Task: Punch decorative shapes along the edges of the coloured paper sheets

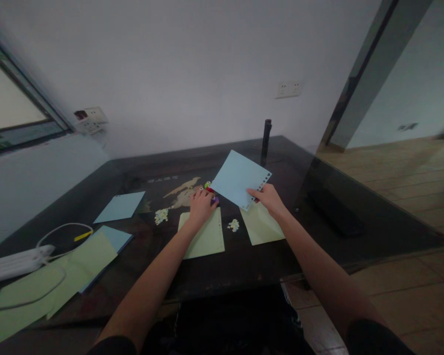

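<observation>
My right hand (266, 197) pinches the lower right edge of a light blue punched sheet of paper (239, 180), thumb on top, and holds it tilted above the table. A row of holes runs along that edge. My left hand (200, 206) is closed with bent fingers around a small purple object (215, 201), whose kind I cannot make out. Just beyond it sits a small green and red object (207, 186) with white eye-like spots, partly hidden. Beneath my left wrist lies a pale green sheet (207, 239). Another pale green sheet (262, 227) lies under the blue one.
Small pale paper bits form two piles, one on the left (162, 216), one between the green sheets (234, 225). More blue paper (120, 206) and green paper (85, 256) lie left, beside a white power strip (18, 264). A black upright object (266, 140) stands behind; a dark case (335, 212) lies right.
</observation>
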`<state>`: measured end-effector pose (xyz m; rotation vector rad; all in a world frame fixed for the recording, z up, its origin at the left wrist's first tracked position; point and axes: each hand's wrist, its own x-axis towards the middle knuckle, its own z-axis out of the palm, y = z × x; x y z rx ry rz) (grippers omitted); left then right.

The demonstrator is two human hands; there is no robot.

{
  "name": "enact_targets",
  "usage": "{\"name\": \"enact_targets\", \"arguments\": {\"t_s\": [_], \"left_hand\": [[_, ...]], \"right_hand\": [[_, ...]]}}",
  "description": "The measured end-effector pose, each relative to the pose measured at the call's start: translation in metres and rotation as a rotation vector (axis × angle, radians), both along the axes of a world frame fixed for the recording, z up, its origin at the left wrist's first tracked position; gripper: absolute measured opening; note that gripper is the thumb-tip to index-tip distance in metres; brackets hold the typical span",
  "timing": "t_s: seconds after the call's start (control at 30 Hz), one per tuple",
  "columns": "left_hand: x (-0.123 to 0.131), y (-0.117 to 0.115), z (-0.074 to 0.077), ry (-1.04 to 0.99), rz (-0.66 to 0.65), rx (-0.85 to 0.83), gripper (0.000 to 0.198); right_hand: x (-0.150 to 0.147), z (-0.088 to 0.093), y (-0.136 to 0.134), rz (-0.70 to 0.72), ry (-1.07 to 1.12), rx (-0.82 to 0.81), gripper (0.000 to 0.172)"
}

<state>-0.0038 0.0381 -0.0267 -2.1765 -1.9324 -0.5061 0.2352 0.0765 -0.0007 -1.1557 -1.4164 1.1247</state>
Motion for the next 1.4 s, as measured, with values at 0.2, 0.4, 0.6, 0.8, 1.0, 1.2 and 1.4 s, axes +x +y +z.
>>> {"name": "enact_targets", "arguments": {"t_s": [0.2,0.4,0.6,0.8,1.0,1.2,1.4], "left_hand": [[0.003,0.006,0.006,0.08,-0.044,-0.062,0.024],[0.0,0.011,0.012,0.056,-0.128,-0.123,0.024],[-0.004,0.011,0.009,-0.001,-0.159,-0.139,0.025],[-0.007,0.011,0.007,-0.026,-0.196,-0.136,0.029],[-0.028,0.012,0.008,-0.171,-0.145,0.052,0.024],[-0.072,0.019,0.001,-0.509,0.075,0.061,0.023],[-0.076,0.013,-0.012,-0.583,0.044,-0.061,0.022]], "right_hand": [[0.001,0.0,0.0,0.002,0.022,-0.016,0.016],[0.001,0.0,0.0,0.003,0.031,-0.022,0.016],[0.001,0.0,-0.001,0.009,0.028,-0.021,0.016],[0.006,0.001,0.003,-0.026,0.114,-0.052,0.017],[0.017,0.002,0.008,-0.12,0.144,-0.019,0.023],[0.015,-0.001,0.009,-0.116,0.129,-0.004,0.021],[0.014,-0.004,0.01,-0.116,0.127,-0.016,0.021]]}}
